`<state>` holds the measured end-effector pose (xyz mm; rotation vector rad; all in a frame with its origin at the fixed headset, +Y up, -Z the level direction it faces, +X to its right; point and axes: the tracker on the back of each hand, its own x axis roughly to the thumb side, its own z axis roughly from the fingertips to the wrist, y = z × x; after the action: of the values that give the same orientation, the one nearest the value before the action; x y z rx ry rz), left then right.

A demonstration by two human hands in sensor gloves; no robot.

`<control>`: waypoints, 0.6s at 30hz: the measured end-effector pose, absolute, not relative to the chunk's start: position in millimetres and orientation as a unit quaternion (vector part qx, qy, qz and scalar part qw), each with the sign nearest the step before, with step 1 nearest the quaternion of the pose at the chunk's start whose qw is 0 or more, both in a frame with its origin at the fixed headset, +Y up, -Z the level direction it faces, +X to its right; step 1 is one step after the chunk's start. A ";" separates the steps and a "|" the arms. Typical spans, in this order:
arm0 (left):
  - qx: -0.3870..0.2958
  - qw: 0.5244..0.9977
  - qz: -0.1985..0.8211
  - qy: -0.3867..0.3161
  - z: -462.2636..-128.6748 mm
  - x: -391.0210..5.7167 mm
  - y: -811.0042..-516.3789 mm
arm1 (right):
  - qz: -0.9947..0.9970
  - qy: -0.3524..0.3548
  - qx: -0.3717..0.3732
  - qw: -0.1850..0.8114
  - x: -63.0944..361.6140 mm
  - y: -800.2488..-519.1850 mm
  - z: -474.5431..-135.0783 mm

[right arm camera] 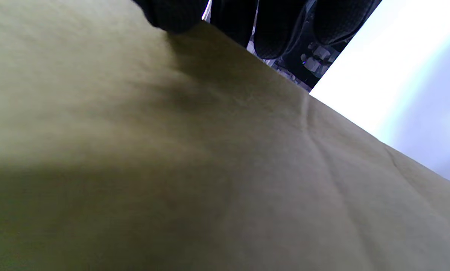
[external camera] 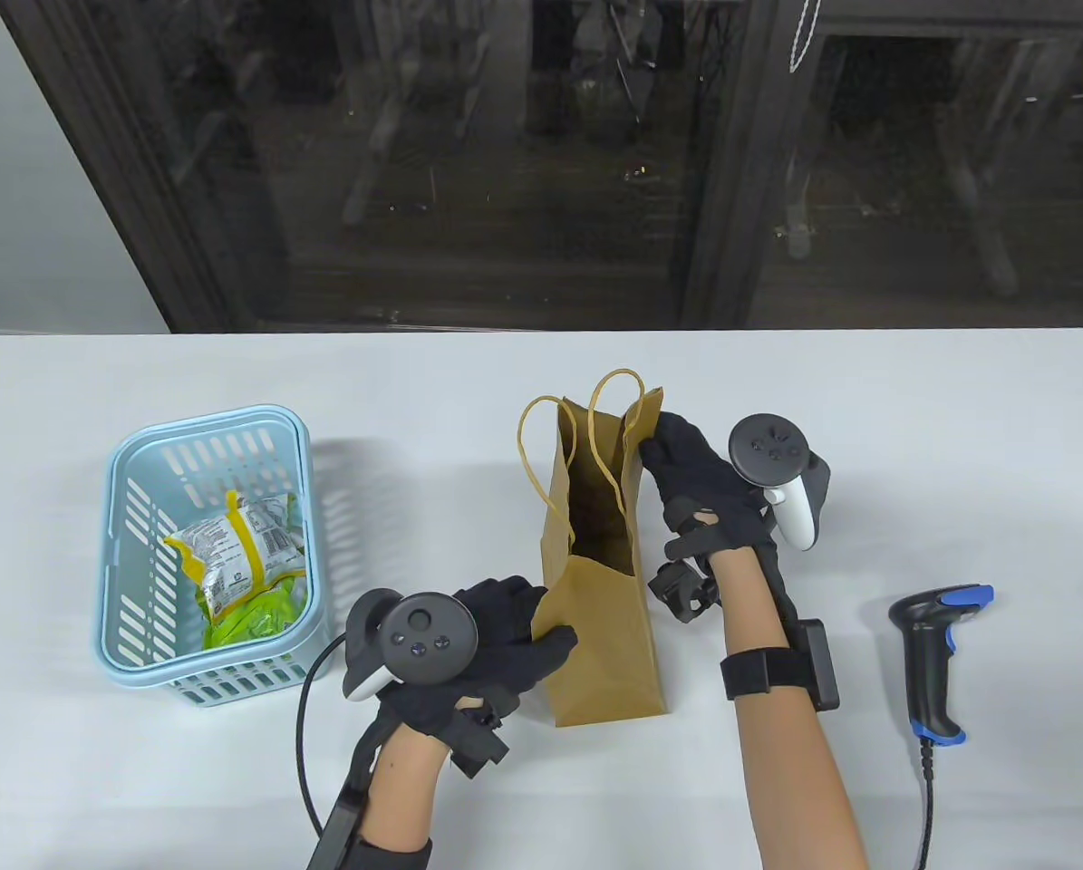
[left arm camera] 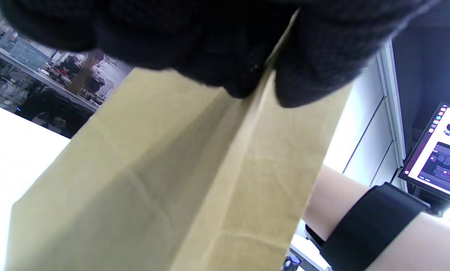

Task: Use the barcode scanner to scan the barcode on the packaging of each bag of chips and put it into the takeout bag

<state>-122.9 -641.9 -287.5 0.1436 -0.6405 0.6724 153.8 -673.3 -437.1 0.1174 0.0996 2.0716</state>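
Both hands hold the takeout bag (external camera: 600, 625) upright mid-table.
Left hand (external camera: 491, 634) pinches its near rim, right hand (external camera: 700, 494) grips the far rim; chip bags (external camera: 242, 557) lie in the blue basket (external camera: 133, 507) left, barcode scanner (external camera: 935, 657) rests right, untouched.

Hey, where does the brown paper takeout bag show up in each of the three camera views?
Table view: the takeout bag stands at the centre, between both hands.
Left wrist view: it fills the middle and lower left, under the left hand.
Right wrist view: its side wall fills nearly the whole picture.
Shared landmark: the white table.
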 end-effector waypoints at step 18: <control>0.220 0.905 0.302 -0.204 -279.0 -142.2 -625.9 | 0.949 -0.193 -0.004 0.249 225.1 -587.7 -358.6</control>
<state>-142.2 -625.9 -279.0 0.4545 -0.4204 0.6234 225.1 -587.7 -358.6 -0.0096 -0.5269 2.5858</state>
